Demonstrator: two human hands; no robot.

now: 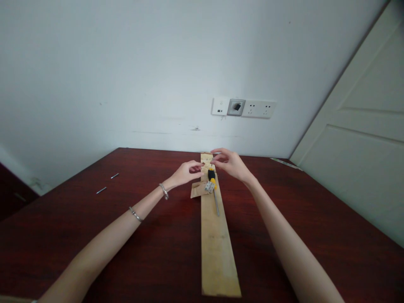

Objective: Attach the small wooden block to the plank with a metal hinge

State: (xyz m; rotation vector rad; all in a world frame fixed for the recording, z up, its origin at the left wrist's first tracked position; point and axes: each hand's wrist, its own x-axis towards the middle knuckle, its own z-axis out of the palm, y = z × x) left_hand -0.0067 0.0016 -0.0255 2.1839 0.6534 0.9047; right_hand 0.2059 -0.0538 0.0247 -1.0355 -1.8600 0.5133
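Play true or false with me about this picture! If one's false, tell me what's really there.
1. A yellow and black screwdriver lies on a long wooden board. True.
2. The screwdriver points at the board's far end. False: it points toward the near end.
3. Two thin metal pieces lie on the dark red table. True.
4. Those pieces are right of the board. False: they are left of it.
5. The left arm wears two bracelets. True.

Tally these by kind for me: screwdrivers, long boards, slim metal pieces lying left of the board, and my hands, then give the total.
Screwdriver: 1
Long board: 1
Slim metal pieces: 2
Hands: 2
Total: 6
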